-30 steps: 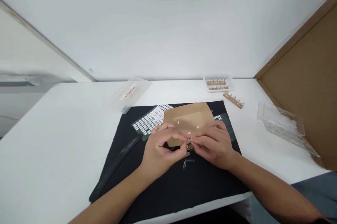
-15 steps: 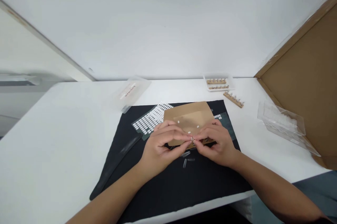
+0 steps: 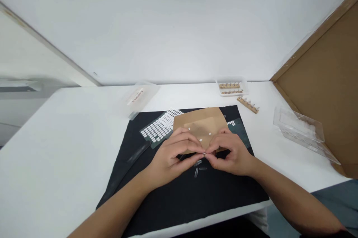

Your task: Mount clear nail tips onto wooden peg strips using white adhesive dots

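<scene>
My left hand [image 3: 176, 154] and my right hand [image 3: 228, 154] meet over a black mat [image 3: 179, 200]. Thumb and fingertips of both pinch one small shiny metal piece [image 3: 204, 153], mostly hidden by the fingers. Behind the hands lies a brown paper sheet [image 3: 200, 120] with a few white oval stickers on it. Clear false nail tips [image 3: 196, 172] rest on the mat just in front of the fingertips. Left of the paper is a sheet of white oval adhesive tabs [image 3: 156, 130].
A clear tray [image 3: 232, 95] at the back holds wooden strips with metal stands; another such strip [image 3: 247, 105] lies beside it. A clear plastic box [image 3: 300, 128] stands at right, near a cardboard wall [image 3: 324, 74]. A translucent lid [image 3: 142, 96] lies back left.
Both hands have moved slightly toward me, with the metal piece still pinched between them. The things on the table keep their places.
</scene>
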A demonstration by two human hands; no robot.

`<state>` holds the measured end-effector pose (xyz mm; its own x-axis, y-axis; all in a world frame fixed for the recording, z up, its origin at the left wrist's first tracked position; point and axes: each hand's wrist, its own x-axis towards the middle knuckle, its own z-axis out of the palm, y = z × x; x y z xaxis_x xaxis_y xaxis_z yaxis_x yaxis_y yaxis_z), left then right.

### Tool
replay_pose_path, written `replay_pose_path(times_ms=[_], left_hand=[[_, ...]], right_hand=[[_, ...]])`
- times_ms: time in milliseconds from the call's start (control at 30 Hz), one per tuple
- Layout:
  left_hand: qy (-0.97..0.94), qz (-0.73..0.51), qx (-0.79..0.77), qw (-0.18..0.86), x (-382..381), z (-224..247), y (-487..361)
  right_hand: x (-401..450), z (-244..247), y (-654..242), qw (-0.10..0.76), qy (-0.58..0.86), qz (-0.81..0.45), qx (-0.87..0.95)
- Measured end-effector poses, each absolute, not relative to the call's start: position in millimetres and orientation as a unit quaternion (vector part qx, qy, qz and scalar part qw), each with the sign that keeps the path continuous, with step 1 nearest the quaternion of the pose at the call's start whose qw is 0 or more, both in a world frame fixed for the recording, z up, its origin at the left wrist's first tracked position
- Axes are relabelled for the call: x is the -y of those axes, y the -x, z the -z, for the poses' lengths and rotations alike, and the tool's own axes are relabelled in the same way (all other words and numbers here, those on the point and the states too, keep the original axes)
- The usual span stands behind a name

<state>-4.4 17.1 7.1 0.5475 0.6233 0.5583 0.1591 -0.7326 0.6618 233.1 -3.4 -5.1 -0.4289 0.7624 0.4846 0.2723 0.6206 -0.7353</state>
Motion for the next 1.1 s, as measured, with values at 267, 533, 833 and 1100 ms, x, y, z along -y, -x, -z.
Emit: replay_pose_path(times_ms=[267,533,833,1100], left_hand=[[-0.842,-0.398,-0.223,0.288,-17.2,-11.0,4.5],[-0.845,-0.388,-0.222,0.292,-16.3,-12.0,5.8],[-0.850,-0.392,-0.214,0.279,-15.2,-12.4,5.9],[-0.850,-0.426,-0.196,0.241,-14.5,-10.2,3.2]], right_hand=[[1.1,4.7,-234.9,0.416,0.302,-0.288,0.808],[-0.9,7.7,-237.0,0.403,0.288,-0.268,0.826],[-1.3,6.2,-237.4,0.413,0.274,-0.249,0.832],[-2.0,4.4,-236.8,0.410,0.277,-0.225,0.840]])
